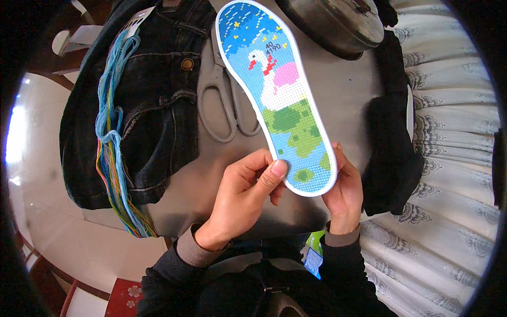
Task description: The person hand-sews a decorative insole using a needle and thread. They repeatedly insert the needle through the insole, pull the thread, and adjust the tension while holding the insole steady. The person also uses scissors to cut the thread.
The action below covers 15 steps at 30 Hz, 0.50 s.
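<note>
A cross-stitch shoe insole [277, 99] with a white edge is held up over the table, its wide toe end pointing away from me. Its face shows a white swan, green patches and a blue ground; rows at the heel look stitched with light blue thread. My left hand [245, 194] pinches the left edge near the heel, thumb on top. Behind the heel's right edge is my right hand [344, 190], its fingers mostly hidden by the insole. Grey-handled scissors [218, 107] lie beneath, blades partly covered by the insole.
Folded dark jeans [158, 99] lie on the left of the grey table [332, 91]. A hank of coloured embroidery threads [111, 115] with a punched card [139, 20] rests on them. A round metal lidded vessel [336, 23] stands at the back. Dark cloth [390, 166] and a patterned curtain [447, 190] border the right.
</note>
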Motion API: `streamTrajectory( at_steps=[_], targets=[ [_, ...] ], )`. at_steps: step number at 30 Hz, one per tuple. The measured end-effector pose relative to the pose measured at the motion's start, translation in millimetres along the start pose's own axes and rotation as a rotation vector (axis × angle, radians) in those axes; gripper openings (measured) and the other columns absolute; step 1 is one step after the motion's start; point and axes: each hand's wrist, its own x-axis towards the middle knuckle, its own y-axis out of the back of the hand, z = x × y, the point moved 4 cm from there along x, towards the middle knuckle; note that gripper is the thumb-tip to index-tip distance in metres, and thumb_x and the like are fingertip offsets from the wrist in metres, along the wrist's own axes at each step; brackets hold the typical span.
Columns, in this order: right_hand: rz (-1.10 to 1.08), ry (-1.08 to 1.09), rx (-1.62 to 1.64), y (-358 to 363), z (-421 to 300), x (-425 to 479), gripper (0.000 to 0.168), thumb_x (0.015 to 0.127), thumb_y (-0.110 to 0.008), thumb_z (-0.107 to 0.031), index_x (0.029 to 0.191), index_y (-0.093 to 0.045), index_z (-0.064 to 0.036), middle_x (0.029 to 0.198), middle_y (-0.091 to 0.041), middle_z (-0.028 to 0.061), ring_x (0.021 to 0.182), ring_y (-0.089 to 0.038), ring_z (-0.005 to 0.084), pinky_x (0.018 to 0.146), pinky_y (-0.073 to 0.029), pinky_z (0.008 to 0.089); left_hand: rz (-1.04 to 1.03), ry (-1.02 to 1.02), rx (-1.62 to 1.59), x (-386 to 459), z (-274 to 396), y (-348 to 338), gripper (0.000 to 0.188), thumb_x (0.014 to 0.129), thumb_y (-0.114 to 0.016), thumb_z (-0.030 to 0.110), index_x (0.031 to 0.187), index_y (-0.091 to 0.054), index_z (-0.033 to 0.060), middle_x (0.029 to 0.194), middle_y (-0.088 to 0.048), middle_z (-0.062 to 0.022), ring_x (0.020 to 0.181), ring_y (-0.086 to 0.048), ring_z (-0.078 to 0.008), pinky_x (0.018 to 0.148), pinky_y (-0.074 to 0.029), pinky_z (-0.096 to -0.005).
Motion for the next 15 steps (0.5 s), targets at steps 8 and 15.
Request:
streamTrajectory(
  at_steps=[8,15],
  targets=[
    [-0.096,0.095,-0.072,-13.3,-2.3,-9.0,0.012,0.087,-0.042,-0.010,0.091,-0.045,0.001,0.065,-0.042,0.0025,0.056,-0.044,0.0097,0.048,-0.042,0.0216,-0.093,0.143,-0.250,2.0,-6.8,-3.9,0.022,0.088,-0.043,0.022,0.086,-0.051,0.0019,0.067,-0.050,0.0001,0.055,-0.044,-0.0057,0.050,-0.036,-0.0174],
    [-0.400,0.494,-0.955,-82.0,8.2,-71.8,0.012,0.080,-0.054,-0.006,0.089,-0.052,0.001,0.063,-0.051,0.0055,0.055,-0.053,0.0115,0.049,-0.044,0.0231,-0.372,0.120,-0.767,-0.6,-0.1,-10.3,0.029,0.082,-0.052,0.028,0.069,-0.043,0.0037,0.062,-0.039,-0.0043,0.052,-0.041,-0.0120,0.040,-0.033,-0.0171]
  ],
)
